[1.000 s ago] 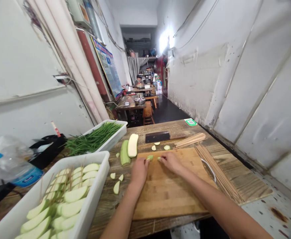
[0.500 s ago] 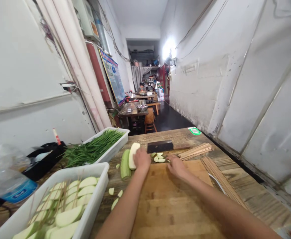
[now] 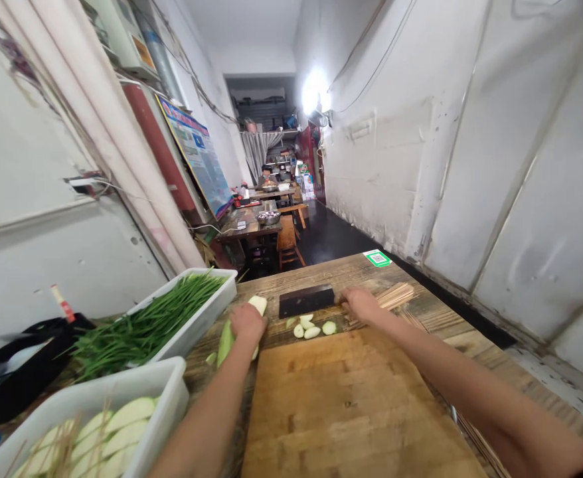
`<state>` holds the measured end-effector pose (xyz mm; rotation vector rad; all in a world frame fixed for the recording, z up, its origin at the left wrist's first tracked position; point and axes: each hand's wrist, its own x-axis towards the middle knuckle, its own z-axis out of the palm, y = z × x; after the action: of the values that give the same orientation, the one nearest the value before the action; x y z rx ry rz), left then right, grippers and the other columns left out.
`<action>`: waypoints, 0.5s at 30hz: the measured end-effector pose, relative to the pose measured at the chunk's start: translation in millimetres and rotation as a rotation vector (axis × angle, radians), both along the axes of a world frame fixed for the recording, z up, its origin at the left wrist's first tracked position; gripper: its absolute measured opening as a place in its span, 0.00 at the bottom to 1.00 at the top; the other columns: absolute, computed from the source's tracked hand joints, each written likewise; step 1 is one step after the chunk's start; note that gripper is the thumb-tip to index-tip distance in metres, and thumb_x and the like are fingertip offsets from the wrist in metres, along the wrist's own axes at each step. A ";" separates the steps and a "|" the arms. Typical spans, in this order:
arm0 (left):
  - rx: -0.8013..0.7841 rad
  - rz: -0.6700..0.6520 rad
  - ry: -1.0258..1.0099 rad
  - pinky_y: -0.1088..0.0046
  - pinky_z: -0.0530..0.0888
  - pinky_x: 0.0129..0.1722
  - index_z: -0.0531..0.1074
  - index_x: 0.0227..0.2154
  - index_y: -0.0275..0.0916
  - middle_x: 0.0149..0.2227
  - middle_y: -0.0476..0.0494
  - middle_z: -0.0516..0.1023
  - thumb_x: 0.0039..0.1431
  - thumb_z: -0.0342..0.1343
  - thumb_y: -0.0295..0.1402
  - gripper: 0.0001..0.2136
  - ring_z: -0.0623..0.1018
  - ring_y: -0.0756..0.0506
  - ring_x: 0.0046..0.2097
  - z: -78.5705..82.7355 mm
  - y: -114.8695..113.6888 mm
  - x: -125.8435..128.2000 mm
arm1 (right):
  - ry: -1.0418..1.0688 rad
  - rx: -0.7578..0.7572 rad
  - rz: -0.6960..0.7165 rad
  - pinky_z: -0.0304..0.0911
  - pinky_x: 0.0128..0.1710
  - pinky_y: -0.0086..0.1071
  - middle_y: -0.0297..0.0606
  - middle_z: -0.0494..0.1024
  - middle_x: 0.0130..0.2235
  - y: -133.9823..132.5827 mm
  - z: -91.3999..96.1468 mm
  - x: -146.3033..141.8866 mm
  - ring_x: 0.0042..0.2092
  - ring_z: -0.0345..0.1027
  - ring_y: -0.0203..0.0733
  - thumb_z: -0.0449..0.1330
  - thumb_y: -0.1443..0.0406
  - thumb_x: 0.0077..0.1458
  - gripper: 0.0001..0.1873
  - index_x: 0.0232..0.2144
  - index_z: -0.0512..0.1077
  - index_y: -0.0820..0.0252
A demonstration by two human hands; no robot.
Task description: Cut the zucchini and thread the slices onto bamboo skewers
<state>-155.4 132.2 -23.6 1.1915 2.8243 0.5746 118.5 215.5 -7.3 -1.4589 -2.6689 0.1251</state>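
Note:
My left hand [image 3: 248, 323] is closed over a pale cut zucchini piece [image 3: 257, 305], left of the cutting board; its fingertips are partly hidden. Beside it lies a green-skinned zucchini piece [image 3: 226, 342], partly covered by the hand. My right hand [image 3: 360, 305] has its fingers curled at the handle end of a cleaver [image 3: 305, 303], and the handle is hidden under it. The dark blade lies flat beyond the board. Several small zucchini end slices [image 3: 312, 332] rest between the blade and the wooden cutting board [image 3: 341, 405], whose top is bare.
At left stand a white tray of green chives [image 3: 229, 282] and a white tub [image 3: 174, 385] of zucchini slices with skewers. Bamboo skewers [image 3: 395, 295] lie right of my right hand. A black container [image 3: 27, 358] is far left. A person [image 3: 267, 178] sits at a distant table.
My left hand has moved onto the zucchini pieces. My right hand has gone from the small slices to the cleaver's handle. The view has shifted to the right.

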 end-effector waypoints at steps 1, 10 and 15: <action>0.011 -0.016 -0.022 0.56 0.66 0.43 0.65 0.44 0.24 0.48 0.17 0.66 0.41 0.58 0.33 0.26 0.68 0.28 0.50 4.4 0.4 -0.3 | -0.036 -0.013 0.008 0.66 0.43 0.43 0.41 0.70 0.49 6.5 -1.9 -9.0 0.45 0.68 0.44 0.55 0.63 0.60 0.14 0.47 0.67 0.61; 0.172 -0.476 -0.487 0.67 0.70 0.41 0.68 0.46 0.38 0.41 0.41 0.77 0.49 0.52 0.39 0.21 0.75 0.42 0.42 59.9 -18.1 19.0 | -0.196 -0.030 0.039 0.67 0.41 0.42 0.42 0.70 0.48 27.2 -1.6 -49.8 0.44 0.69 0.44 0.56 0.63 0.59 0.15 0.48 0.66 0.63; 0.194 -0.731 -1.297 0.63 0.71 0.39 0.69 0.43 0.28 0.38 0.31 0.77 0.50 0.51 0.43 0.23 0.76 0.40 0.38 48.3 -43.4 68.0 | -0.166 0.061 0.011 0.66 0.42 0.43 0.42 0.70 0.49 13.4 17.7 -47.0 0.44 0.68 0.44 0.56 0.63 0.59 0.16 0.49 0.66 0.63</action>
<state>-87.5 88.8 24.8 1.1092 1.2024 1.0231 71.6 228.9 10.3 -1.4976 -2.7826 -0.0792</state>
